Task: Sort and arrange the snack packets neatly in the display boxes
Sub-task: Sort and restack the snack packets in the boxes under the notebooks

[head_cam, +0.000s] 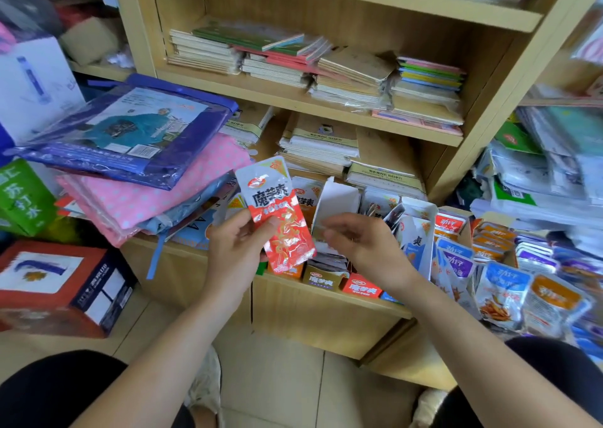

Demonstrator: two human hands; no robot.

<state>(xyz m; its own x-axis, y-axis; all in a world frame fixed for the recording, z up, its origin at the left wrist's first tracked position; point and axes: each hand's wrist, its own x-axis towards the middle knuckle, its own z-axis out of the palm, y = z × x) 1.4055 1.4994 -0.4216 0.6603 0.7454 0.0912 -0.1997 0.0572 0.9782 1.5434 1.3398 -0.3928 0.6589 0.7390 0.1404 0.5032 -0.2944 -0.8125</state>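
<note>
Centre frame, the left grip (235, 244) pinches a red packet (277, 218) above the boxes (321, 280); the right grip (362, 244), blurred, hangs loosely curled, seemingly empty. The boxes look crammed: forcing it in could crumple it or land it among another flavour.

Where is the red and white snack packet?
The red and white snack packet is near the middle of the head view, held up in the left hand in front of the display boxes, the right hand just beside it.
</note>
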